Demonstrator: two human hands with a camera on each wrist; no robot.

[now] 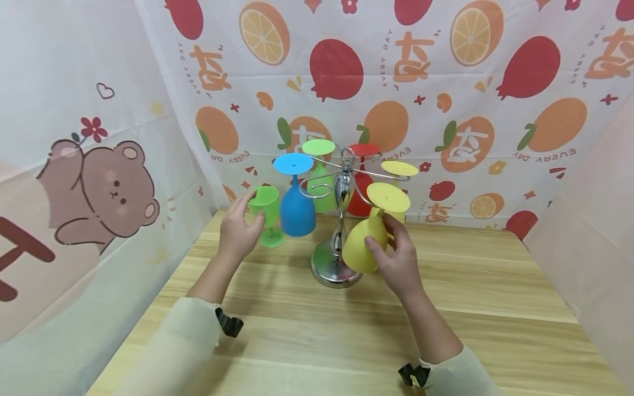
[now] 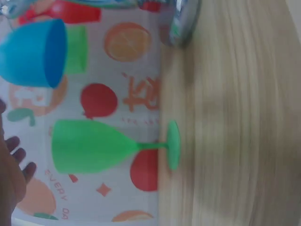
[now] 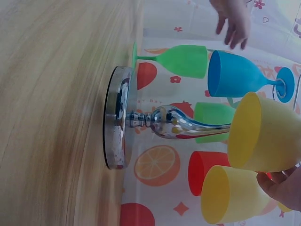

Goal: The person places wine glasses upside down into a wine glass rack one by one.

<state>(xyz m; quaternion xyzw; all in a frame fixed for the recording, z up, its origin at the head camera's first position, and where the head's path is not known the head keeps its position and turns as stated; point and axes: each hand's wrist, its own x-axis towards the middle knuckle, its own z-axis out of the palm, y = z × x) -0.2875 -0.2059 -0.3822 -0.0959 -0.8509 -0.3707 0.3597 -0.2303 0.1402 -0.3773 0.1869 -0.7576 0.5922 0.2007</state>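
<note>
My right hand (image 1: 398, 258) grips an upside-down yellow goblet (image 1: 364, 247) by its bowl, thumb on the near side and fingers behind. The goblet's foot is up at a looped arm of the chrome goblet rack (image 1: 342, 212). At the left, my left hand (image 1: 240, 228) is spread with nothing in it, beside a light green goblet (image 2: 94, 146). That goblet stands upright on the table, and the left wrist view shows a gap between it and the fingers. A blue goblet (image 1: 298, 214) hangs upside down from the rack nearby.
Also hanging upside down on the rack are a green goblet (image 1: 321, 192), a red goblet (image 3: 201, 172) and a second yellow goblet (image 3: 230, 195). The rack's round base (image 1: 335, 269) rests on the wooden table (image 1: 317, 335). A fruit-print cloth (image 1: 337, 115) hangs behind.
</note>
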